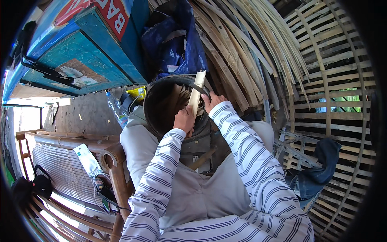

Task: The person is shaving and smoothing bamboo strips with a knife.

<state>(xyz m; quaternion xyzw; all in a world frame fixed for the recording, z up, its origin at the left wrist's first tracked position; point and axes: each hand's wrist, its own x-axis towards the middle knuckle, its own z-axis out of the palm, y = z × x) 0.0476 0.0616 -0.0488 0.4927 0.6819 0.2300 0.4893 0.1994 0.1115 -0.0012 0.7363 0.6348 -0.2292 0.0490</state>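
My left hand [184, 120] is closed around the lower part of a pale split bamboo piece [198, 90], which stands tilted with its top end away from me. My right hand [213, 101] is closed on a knife, its handle hidden in my fingers. The dark, slightly curved knife blade [197, 87] lies across the bamboo above my left hand. Both hands are over the right side of a round black bucket [152, 121] between my knees. Inside the bucket are some pale slivers [182, 96], partly in shadow.
Long bamboo strips [238, 60] are piled at the back right, beside a slatted bamboo wall [326, 80]. A blue tarp bag [171, 48] and a blue cabinet [92, 52] stand behind the bucket. A bamboo bench [68, 141] is at left; a plastic bottle [117, 111] lies near my left knee.
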